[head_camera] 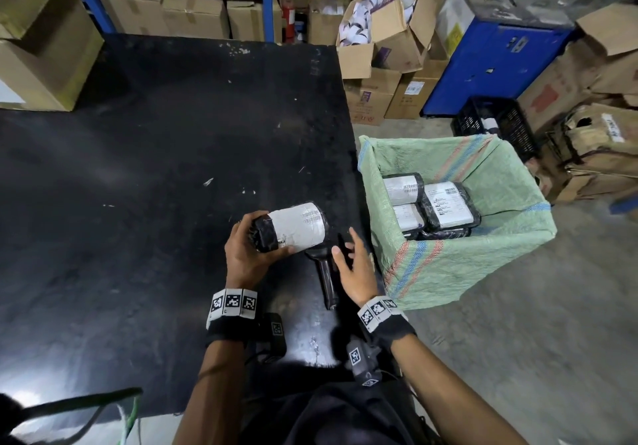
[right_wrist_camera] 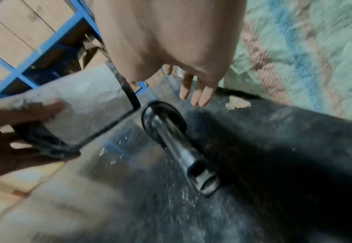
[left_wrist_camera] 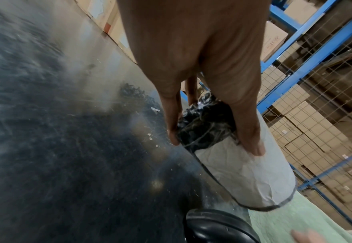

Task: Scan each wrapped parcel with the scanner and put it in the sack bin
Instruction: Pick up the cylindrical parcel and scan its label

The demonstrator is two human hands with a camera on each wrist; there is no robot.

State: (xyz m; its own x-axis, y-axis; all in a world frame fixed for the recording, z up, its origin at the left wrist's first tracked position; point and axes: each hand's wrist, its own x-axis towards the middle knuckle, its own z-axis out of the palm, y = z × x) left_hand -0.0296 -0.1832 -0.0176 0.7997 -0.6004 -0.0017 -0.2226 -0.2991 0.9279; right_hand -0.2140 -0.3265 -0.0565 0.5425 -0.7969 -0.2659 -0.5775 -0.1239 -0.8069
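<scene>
Above the table (head_camera: 138,168), the left hand (head_camera: 248,255) grips a parcel (head_camera: 297,225) pointing rightward at the sack bin (head_camera: 448,265); right hand (head_camera: 355,268) open.

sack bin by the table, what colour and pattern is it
Pale green woven sack bin with blue and red stripes, clearest in the head view.

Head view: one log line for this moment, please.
left hand: grips parcel | right hand: open above scanner | sack bin: holds parcels

The scanner (head_camera: 326,273) lies on the table (head_camera: 155,168) near its right edge, the sack bin (head_camera: 448,265) just beside, parcels (head_camera: 445,204) inside.
</scene>
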